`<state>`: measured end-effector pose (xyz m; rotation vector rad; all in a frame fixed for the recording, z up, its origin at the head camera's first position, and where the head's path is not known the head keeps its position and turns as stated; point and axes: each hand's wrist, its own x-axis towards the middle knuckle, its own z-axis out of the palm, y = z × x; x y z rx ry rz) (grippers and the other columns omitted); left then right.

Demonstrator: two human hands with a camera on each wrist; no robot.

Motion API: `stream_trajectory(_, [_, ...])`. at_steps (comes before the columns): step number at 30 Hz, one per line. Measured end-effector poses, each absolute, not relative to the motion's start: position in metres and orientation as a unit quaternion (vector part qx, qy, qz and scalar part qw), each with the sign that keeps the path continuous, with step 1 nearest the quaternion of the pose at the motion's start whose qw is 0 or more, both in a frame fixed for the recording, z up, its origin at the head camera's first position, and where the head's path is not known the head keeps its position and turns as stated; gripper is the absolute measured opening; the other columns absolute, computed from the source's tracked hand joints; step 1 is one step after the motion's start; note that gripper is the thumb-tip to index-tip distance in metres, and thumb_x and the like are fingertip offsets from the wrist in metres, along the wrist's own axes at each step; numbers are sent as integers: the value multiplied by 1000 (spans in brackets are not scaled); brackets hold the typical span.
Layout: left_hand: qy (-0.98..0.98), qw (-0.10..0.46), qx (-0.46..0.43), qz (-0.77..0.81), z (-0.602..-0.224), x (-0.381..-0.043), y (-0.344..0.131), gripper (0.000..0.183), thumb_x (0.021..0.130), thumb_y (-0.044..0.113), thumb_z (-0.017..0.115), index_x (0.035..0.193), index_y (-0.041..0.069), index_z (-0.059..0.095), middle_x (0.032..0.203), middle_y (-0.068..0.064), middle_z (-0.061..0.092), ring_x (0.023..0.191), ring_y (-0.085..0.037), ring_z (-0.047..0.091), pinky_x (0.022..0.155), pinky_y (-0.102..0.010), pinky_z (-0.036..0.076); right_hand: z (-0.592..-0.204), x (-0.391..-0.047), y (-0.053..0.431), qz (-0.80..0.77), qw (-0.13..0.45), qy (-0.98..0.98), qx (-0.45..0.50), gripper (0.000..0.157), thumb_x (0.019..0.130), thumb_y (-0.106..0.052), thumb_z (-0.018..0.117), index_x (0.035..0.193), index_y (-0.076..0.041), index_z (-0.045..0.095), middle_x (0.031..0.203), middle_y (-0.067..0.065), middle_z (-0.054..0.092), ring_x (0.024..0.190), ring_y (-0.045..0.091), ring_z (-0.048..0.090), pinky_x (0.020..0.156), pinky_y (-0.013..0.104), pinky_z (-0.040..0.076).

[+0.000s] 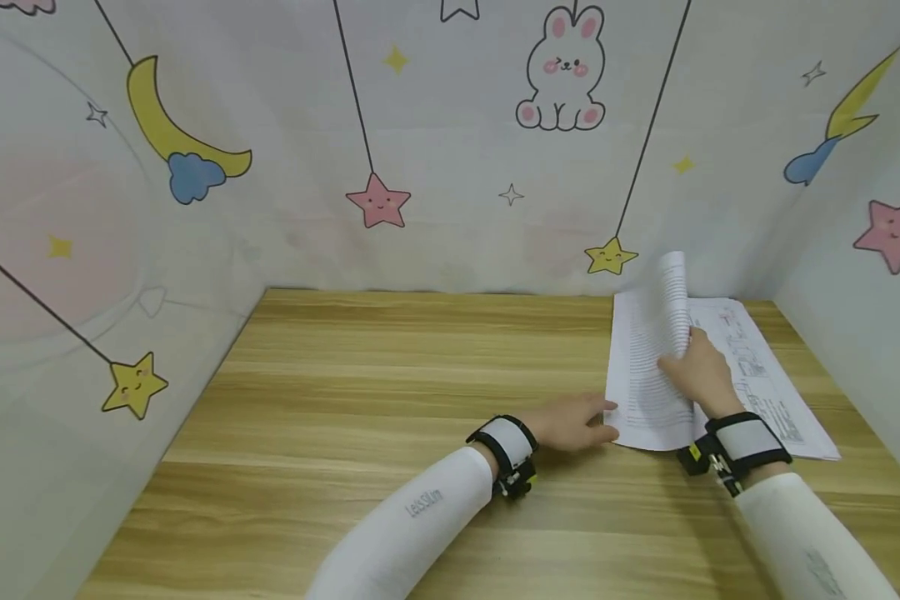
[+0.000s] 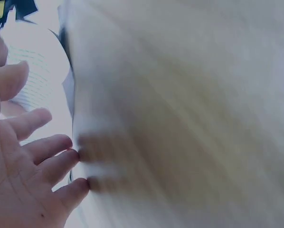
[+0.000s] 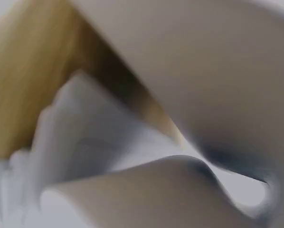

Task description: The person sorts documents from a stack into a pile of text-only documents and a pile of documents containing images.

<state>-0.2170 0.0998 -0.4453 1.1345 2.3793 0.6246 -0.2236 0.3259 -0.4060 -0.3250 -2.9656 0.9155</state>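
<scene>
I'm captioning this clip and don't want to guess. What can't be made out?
- Printed sheets: text too small to read, head view; blurred, right wrist view.
- Right hand: some fingers hidden by the hand itself and the paper, head view.
- Tabletop: grain blurred, left wrist view.
- Left sleeve: cut off by the bottom edge, head view.

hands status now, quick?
Left hand: open, fingers at the left edge of the papers.
Right hand: closed, holding the curled pages.
</scene>
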Motion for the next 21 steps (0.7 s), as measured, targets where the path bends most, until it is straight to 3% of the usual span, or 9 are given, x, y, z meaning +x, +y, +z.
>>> stream_trajectory(4, [851, 220, 351, 324, -441, -225, 85, 60, 105, 41, 43, 154, 8, 33, 155, -10, 44, 143, -18, 44, 117, -25, 36, -394, -220, 314, 336, 44, -937, -84, 78, 92, -16, 56, 150, 15, 15, 129, 45, 45, 105, 56, 58, 69, 51, 57])
stream_trajectory(10, [833, 215, 213, 463, -436, -239, 56, 64, 104, 44, 43, 156, 9, 30, 150, -15, 50, 137, -28, 51, 113, -39, 43, -384, -217, 281, 410, 50, -910, -42, 76, 97, -21, 54, 155, 5, 13, 135, 38, 45, 106, 46, 60, 68, 32, 54])
stream_trajectory(17, [725, 274, 72, 628, -442, -255, 26, 70, 104, 42, 46, 158, 5, 22, 147, -18, 51, 127, -29, 58, 108, -42, 48, -391, -225, 238, 506, 15, -862, -22, 74, 101, -24, 51, 159, -8, 8, 137, 29, 49, 105, 36, 65, 71, 29, 59])
stream_trajectory(21, [666, 283, 36, 689, -446, -259, 15, 57, 105, 38, 46, 150, 6, 37, 135, -14, 60, 113, -22, 63, 95, -36, 53, -397, -232, 212, 528, -1, -848, -36, 75, 101, -26, 53, 160, -12, 9, 132, 25, 54, 94, 26, 68, 68, 29, 59])
